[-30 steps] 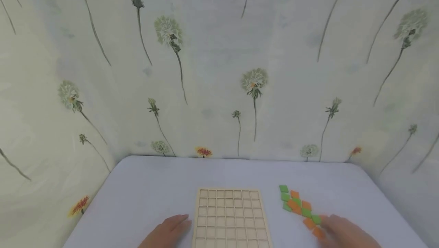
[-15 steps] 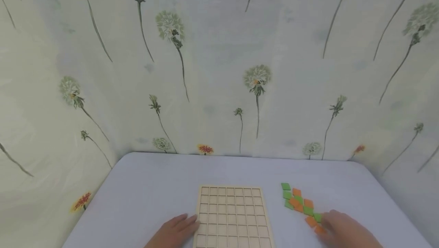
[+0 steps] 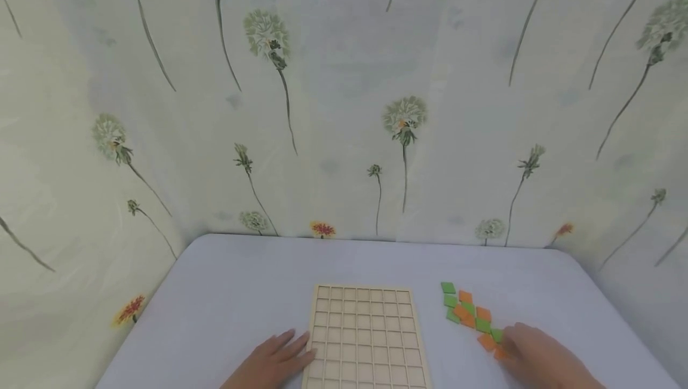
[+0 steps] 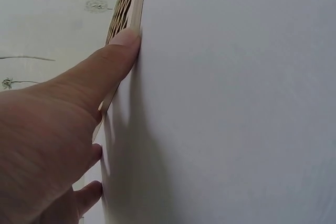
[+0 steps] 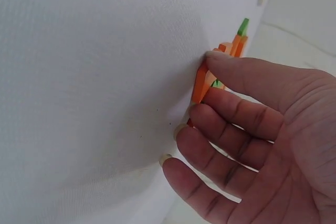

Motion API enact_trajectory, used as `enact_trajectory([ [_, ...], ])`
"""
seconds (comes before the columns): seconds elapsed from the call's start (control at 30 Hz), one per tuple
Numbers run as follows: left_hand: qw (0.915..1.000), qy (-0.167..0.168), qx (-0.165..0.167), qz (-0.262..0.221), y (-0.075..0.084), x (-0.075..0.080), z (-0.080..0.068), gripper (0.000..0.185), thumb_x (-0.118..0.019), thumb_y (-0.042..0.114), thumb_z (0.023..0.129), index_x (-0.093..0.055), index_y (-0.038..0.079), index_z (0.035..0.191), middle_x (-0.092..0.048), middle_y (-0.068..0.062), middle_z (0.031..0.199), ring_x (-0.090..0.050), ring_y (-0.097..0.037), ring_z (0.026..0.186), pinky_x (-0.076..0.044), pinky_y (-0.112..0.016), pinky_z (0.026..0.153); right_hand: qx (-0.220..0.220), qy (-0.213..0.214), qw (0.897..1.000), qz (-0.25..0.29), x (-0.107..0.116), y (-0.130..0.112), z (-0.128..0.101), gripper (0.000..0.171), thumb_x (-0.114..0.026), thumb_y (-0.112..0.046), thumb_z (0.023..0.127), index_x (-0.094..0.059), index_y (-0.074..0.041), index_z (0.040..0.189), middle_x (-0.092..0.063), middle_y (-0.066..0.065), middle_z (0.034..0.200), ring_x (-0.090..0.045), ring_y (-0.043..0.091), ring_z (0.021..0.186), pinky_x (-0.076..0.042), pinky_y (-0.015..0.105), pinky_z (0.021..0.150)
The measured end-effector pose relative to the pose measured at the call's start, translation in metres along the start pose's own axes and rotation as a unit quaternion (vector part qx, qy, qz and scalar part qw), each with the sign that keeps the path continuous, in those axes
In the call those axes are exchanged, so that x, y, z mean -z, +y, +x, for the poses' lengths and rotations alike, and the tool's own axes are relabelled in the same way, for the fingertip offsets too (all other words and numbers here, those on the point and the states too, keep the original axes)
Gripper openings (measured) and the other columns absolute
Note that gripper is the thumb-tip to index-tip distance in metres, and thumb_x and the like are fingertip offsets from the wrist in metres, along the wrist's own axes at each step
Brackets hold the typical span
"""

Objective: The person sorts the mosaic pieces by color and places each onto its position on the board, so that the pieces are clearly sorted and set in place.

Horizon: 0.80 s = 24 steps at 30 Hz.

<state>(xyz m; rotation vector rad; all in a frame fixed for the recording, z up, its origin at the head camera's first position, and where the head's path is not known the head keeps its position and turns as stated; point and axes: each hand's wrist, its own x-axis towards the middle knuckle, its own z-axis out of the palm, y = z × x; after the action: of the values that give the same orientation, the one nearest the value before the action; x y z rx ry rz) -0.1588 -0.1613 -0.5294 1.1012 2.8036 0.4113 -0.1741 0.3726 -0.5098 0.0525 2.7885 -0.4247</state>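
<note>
Right hand (image 3: 537, 356) has its grip on an orange tile (image 5: 200, 83) at the near end of the green and orange tile pile (image 3: 470, 314). Thumb and forefinger look pinched on it, though the wrist view's a bit tight to be sure. Left hand (image 3: 271, 362) lies flat on the white surface (image 3: 242, 293), fingers spread, fingertips (image 4: 126, 40) touching the left edge of the wooden grid tray (image 3: 365, 335) between the two hands.

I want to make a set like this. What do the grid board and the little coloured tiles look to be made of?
Grid board: probably thin pale wood, matt, unpainted, with cut square cells. Tiles: flat squares in plain green and orange, smooth-edged under the right hand; plastic or painted wood, hard to tell.
</note>
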Motion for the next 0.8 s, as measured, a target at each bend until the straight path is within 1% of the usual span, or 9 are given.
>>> enact_trajectory([
  [0.13,0.9999,0.010,-0.010,0.000,-0.001,-0.001,-0.001,0.079,-0.043,0.079,0.097,-0.052,0.026,0.156,-0.044,-0.001,0.163,-0.043,-0.035,0.147,-0.044,-0.060,0.112,0.012,0.000,1.000,0.006,0.004,0.000,-0.002,0.017,-0.080,-0.023,0.091,-0.068,-0.013,0.096,-0.061,-0.004,0.085,-0.054,0.019,0.077,-0.055,0.043,0.072],
  [0.27,0.9997,0.015,-0.015,0.009,-0.002,-0.001,0.000,0.078,-0.042,0.078,0.097,-0.054,0.026,0.154,-0.046,-0.001,0.162,-0.045,-0.036,0.145,-0.046,-0.060,0.110,0.002,-0.013,1.000,0.015,0.005,0.000,-0.001,0.016,-0.079,-0.023,0.091,-0.069,-0.012,0.097,-0.063,-0.004,0.087,-0.056,0.019,0.078,-0.056,0.045,0.073],
  [0.33,0.9998,0.013,-0.014,0.010,-0.002,-0.001,0.001,0.079,-0.042,0.079,0.097,-0.055,0.026,0.154,-0.046,-0.001,0.162,-0.045,-0.036,0.145,-0.046,-0.060,0.110,-0.005,-0.018,1.000,0.016,0.003,0.001,0.001,0.017,-0.078,-0.024,0.091,-0.068,-0.012,0.096,-0.062,-0.003,0.085,-0.055,0.019,0.077,-0.055,0.043,0.072],
  [0.4,0.9997,0.011,-0.015,0.012,-0.001,0.000,0.002,0.079,-0.042,0.079,0.097,-0.055,0.026,0.154,-0.046,-0.001,0.161,-0.045,-0.036,0.145,-0.046,-0.060,0.110,-0.011,-0.018,1.000,0.016,0.002,0.004,0.003,0.019,-0.078,-0.027,0.092,-0.068,-0.012,0.096,-0.061,-0.003,0.084,-0.054,0.020,0.076,-0.055,0.042,0.070],
  [0.5,0.9996,0.013,-0.014,0.021,0.001,0.002,0.003,0.079,-0.043,0.079,0.097,-0.058,0.025,0.152,-0.048,-0.001,0.160,-0.047,-0.035,0.144,-0.047,-0.059,0.109,-0.013,-0.017,1.000,0.020,0.001,0.005,0.003,0.021,-0.079,-0.029,0.092,-0.068,-0.012,0.097,-0.062,-0.003,0.085,-0.055,0.019,0.077,-0.055,0.043,0.071],
  [0.57,0.9997,0.009,-0.004,0.021,0.003,0.003,0.004,0.079,-0.045,0.080,0.095,-0.059,0.025,0.151,-0.050,-0.001,0.159,-0.047,-0.034,0.144,-0.047,-0.059,0.109,-0.014,-0.019,0.999,0.024,0.002,0.005,0.000,0.022,-0.079,-0.031,0.093,-0.069,-0.012,0.098,-0.064,-0.004,0.088,-0.057,0.019,0.079,-0.057,0.046,0.074],
  [0.67,0.9997,-0.005,0.019,0.012,0.007,0.005,0.006,0.081,-0.048,0.082,0.092,-0.062,0.026,0.148,-0.052,0.000,0.157,-0.047,-0.033,0.145,-0.046,-0.060,0.110,-0.013,-0.023,0.999,0.032,0.002,0.005,-0.001,0.020,-0.080,-0.027,0.092,-0.069,-0.011,0.098,-0.065,-0.003,0.090,-0.059,0.019,0.081,-0.057,0.047,0.076],
  [0.73,0.9992,-0.017,0.036,-0.001,0.008,0.006,0.008,0.081,-0.051,0.083,0.090,-0.064,0.026,0.147,-0.052,0.000,0.157,-0.047,-0.032,0.145,-0.044,-0.061,0.112,-0.030,-0.029,0.998,0.050,0.001,0.007,-0.001,0.025,-0.081,-0.030,0.091,-0.069,-0.010,0.102,-0.066,-0.003,0.092,-0.060,0.019,0.082,-0.058,0.047,0.075],
  [0.8,0.9989,-0.023,0.040,-0.008,0.009,0.007,0.009,0.080,-0.054,0.082,0.089,-0.065,0.026,0.145,-0.053,0.000,0.156,-0.047,-0.031,0.145,-0.043,-0.062,0.112,-0.043,-0.032,0.996,0.066,0.000,0.010,0.001,0.030,-0.082,-0.031,0.090,-0.069,-0.009,0.106,-0.067,-0.002,0.094,-0.061,0.019,0.083,-0.058,0.046,0.075],
])
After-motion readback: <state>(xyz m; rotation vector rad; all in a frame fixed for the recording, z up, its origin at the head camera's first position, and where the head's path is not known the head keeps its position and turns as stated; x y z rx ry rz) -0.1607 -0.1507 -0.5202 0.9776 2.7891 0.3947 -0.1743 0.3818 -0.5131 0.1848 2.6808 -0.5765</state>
